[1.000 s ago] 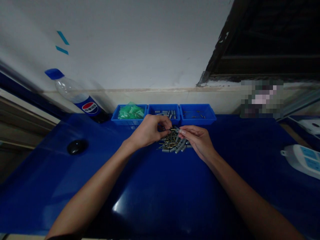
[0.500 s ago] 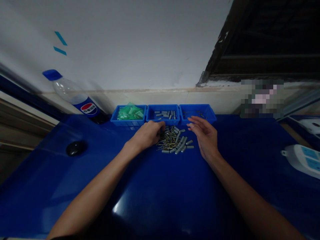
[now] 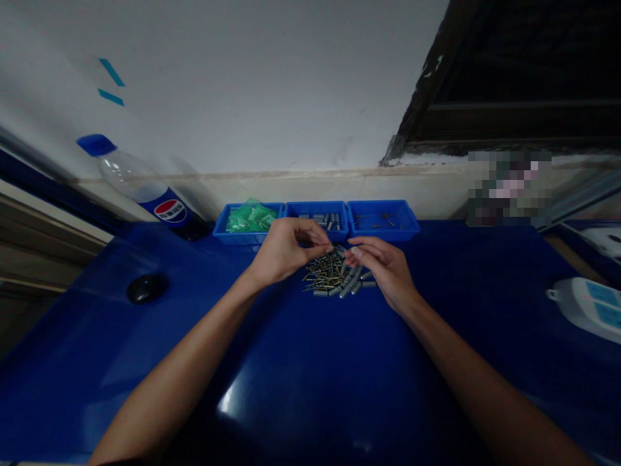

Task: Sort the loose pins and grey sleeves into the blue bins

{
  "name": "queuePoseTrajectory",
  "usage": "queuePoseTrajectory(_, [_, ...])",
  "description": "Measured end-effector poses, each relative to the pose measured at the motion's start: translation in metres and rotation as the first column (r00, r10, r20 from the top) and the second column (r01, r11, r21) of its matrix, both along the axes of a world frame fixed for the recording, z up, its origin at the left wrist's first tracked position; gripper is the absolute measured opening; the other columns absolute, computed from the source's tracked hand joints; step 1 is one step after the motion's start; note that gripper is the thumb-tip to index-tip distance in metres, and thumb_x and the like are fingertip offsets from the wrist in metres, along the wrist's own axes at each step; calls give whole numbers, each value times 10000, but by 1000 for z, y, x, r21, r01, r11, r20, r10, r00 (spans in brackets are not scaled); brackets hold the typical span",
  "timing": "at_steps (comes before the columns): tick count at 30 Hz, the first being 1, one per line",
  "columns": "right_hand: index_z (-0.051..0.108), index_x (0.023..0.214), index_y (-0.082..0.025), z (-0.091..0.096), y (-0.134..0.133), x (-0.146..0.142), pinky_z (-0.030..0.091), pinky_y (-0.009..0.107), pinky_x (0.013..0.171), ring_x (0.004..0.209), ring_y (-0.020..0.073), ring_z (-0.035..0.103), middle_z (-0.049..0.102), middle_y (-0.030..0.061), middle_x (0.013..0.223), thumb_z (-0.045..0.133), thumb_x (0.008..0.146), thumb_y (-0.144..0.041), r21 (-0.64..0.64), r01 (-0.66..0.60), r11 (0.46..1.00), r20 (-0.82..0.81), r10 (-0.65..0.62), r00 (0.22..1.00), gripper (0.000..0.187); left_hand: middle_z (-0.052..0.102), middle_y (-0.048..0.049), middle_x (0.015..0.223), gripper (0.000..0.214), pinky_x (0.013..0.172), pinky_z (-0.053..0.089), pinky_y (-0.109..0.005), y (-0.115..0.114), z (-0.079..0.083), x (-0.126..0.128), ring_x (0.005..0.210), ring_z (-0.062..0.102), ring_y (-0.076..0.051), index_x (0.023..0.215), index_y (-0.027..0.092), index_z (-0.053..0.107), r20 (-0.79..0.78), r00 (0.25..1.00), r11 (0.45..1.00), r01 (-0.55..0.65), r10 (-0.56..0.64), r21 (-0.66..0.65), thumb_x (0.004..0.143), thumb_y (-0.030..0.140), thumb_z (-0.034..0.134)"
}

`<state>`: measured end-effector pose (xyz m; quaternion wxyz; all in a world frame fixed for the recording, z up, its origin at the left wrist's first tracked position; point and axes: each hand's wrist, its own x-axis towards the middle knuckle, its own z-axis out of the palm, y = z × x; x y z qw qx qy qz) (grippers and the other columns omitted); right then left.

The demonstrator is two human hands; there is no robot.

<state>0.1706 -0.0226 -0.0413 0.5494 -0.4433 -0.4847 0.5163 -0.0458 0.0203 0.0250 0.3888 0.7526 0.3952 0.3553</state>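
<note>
My left hand (image 3: 294,251) is above the left side of a pile, its thumb and forefinger pinched together; whatever is between the tips is too small to make out. Facing it a short gap away, my right hand (image 3: 383,265) has thumb and fingers drawn together, and any piece in them cannot be made out. Below both hands lies the pile on the blue table: thin silver and brass-coloured metal pins (image 3: 324,273) heaped on the left, short grey metal cylinders (image 3: 350,279) along the right and front. The fingers hide the back of the pile.
Three joined blue bins stand behind the pile: one with green plastic packets (image 3: 252,217), a middle bin (image 3: 316,233) with grey cylinders, a right bin (image 3: 388,232) with a few thin pins. A cola bottle (image 3: 165,204), black mouse (image 3: 144,288) and white power strip (image 3: 589,307) stand farther out.
My left hand has lifted from the pile, its pinch now showing. My right hand has moved left from beside the right bin towards my left fingertips, its fingers closing.
</note>
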Motion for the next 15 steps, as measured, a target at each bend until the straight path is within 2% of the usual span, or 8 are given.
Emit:
queuePoseTrajectory(4, [820, 1021, -244, 1, -3, -5, 616, 391, 829, 837, 217, 787, 833, 57, 914, 868, 813, -373, -53, -74, 996, -106, 68, 992, 249, 785, -57, 783, 118, 705, 591, -252, -2, 0, 2, 716, 723, -144, 784, 146, 766, 22, 1000, 1000, -6, 6, 4, 803, 250, 818])
queuePoseTrajectory(7, [833, 941, -242, 2, -4, -9, 619, 402, 840, 826, 219, 784, 832, 54, 885, 916, 742, -358, -88, -66, 994, -167, 50, 985, 245, 781, -55, 775, 132, 695, 591, -255, -4, 0, 4, 711, 727, -148, 772, 146, 758, 14, 1000, 1000, 0, 0, 4, 810, 258, 817])
queuePoseTrajectory(10, [837, 890, -242, 3, -3, -10, 622, 419, 839, 782, 214, 770, 823, 51, 843, 935, 692, -346, -117, -26, 993, -191, 3, 981, 244, 782, -53, 811, 126, 731, 597, -263, -2, -1, 1, 746, 738, -154, 814, 146, 742, -35, 997, 997, 73, -73, 10, 833, 255, 801])
queuePoseTrajectory(13, [837, 850, -255, 4, 1, -7, 618, 423, 858, 752, 202, 760, 812, 33, 807, 923, 701, -323, -77, 119, 990, -180, -132, 975, 186, 794, -68, 967, 158, 842, 595, -305, 4, -5, -8, 871, 753, -183, 984, 151, 741, -250, 958, 983, 163, -137, 84, 851, 222, 789])
queuePoseTrajectory(15, [835, 859, -266, 3, 5, -1, 612, 428, 900, 805, 208, 768, 817, 26, 846, 904, 724, -311, -18, 262, 965, -192, -260, 946, 158, 790, -81, 1029, 201, 875, 576, -346, 9, -10, -16, 935, 748, -215, 1075, 167, 743, -476, 876, 970, 178, -79, 166, 874, 168, 742])
